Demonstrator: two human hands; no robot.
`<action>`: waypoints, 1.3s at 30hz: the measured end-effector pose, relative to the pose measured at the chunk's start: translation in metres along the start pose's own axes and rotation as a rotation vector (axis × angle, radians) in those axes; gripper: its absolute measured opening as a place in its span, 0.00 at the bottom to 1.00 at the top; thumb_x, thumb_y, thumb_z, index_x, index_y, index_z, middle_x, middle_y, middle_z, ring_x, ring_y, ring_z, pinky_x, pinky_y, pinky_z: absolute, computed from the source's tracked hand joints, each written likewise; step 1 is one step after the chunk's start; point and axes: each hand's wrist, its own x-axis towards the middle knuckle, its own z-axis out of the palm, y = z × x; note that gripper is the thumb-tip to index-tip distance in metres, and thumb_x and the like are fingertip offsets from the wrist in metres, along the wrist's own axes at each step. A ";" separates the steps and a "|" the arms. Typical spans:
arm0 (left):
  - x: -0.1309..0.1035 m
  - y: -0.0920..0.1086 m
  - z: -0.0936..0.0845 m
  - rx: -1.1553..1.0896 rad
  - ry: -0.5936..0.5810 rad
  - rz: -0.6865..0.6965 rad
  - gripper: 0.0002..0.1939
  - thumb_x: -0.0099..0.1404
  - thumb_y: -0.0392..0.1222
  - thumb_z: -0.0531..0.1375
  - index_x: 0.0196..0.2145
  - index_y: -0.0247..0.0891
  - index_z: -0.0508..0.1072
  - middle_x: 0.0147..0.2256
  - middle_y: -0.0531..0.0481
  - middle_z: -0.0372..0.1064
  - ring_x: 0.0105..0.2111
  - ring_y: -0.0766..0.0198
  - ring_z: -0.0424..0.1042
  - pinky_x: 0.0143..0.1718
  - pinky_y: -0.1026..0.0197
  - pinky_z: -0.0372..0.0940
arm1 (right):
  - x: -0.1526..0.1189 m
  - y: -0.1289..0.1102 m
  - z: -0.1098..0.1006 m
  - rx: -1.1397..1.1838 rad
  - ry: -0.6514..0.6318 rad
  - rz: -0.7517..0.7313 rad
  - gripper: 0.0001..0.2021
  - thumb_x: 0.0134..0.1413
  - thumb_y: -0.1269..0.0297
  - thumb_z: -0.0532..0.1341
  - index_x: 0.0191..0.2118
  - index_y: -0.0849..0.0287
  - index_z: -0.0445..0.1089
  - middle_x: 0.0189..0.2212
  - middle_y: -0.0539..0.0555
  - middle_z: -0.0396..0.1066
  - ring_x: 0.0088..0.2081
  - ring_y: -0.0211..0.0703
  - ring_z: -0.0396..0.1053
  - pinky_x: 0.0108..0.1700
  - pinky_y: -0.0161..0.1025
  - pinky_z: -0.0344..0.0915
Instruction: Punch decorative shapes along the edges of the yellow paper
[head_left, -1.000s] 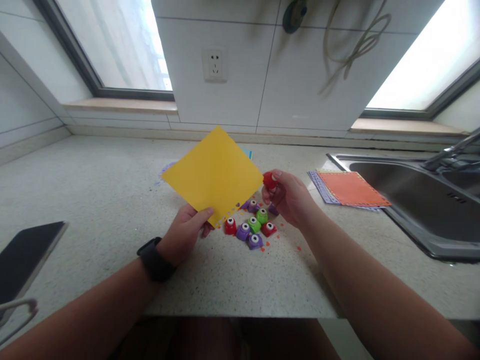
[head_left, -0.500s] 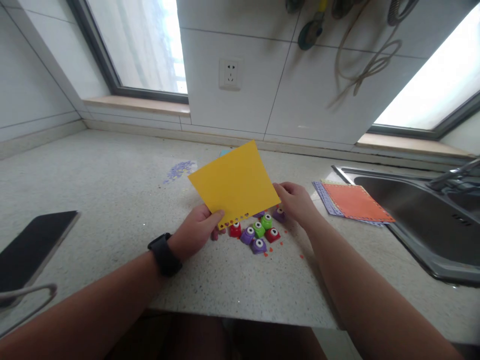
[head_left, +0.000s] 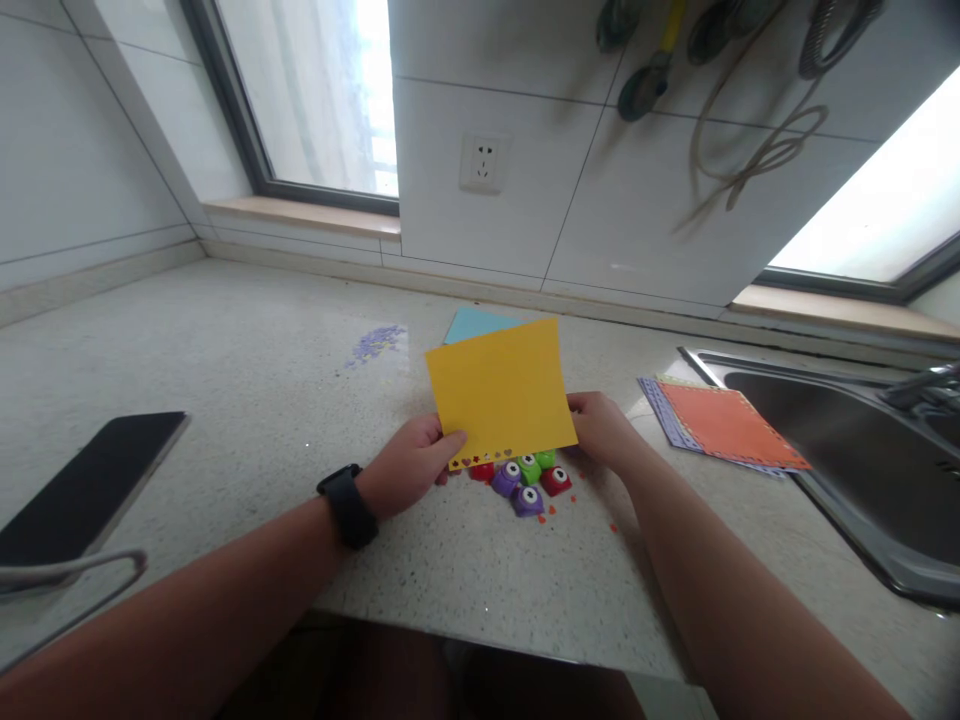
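Note:
A yellow sheet of paper [head_left: 502, 390] is tilted up above the counter, with a row of small punched shapes, hearts among them, along its lower edge. My left hand [head_left: 416, 455], a black watch on its wrist, pinches the sheet's lower left corner, thumb in front. At the right edge is my right hand [head_left: 600, 425], its fingers curled and partly hidden behind the paper; what they grip cannot be made out. Below the sheet sit several small craft punches, including a purple punch [head_left: 529, 501], a red punch [head_left: 556, 480] and a green punch [head_left: 529, 469], some partly covered.
Light blue paper [head_left: 480, 322] lies behind the yellow sheet. Purple paper bits [head_left: 376, 344] are heaped at back left; orange bits [head_left: 552, 510] lie near the punches. An orange sheet [head_left: 731, 420] tops a stack beside the steel sink [head_left: 847, 480]. A black tablet-like slab [head_left: 97, 485] lies left.
The yellow sheet has turned so its lower edge is nearer level, covering more of the punches. More of the light blue paper shows behind it. The whole view has shifted slightly.

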 end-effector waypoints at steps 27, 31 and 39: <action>-0.005 0.008 0.000 -0.145 -0.097 0.020 0.17 0.64 0.53 0.56 0.29 0.36 0.70 0.23 0.51 0.68 0.21 0.66 0.63 0.22 0.63 0.54 | -0.015 -0.013 0.005 0.824 0.135 -0.246 0.13 0.52 0.51 0.69 0.31 0.56 0.77 0.28 0.52 0.76 0.27 0.41 0.70 0.26 0.35 0.65; -0.004 0.009 -0.001 -0.154 -0.121 0.027 0.17 0.62 0.52 0.58 0.26 0.35 0.71 0.22 0.51 0.67 0.20 0.67 0.61 0.22 0.63 0.54 | -0.018 -0.017 0.005 0.926 0.119 -0.184 0.13 0.49 0.51 0.71 0.33 0.55 0.77 0.31 0.53 0.79 0.26 0.42 0.73 0.26 0.37 0.68; -0.011 0.014 -0.001 -0.217 -0.155 0.021 0.15 0.59 0.51 0.61 0.32 0.36 0.77 0.29 0.46 0.75 0.25 0.63 0.68 0.28 0.60 0.64 | -0.021 -0.018 0.005 0.933 0.032 -0.149 0.15 0.48 0.49 0.71 0.34 0.55 0.77 0.32 0.55 0.80 0.28 0.45 0.76 0.29 0.39 0.71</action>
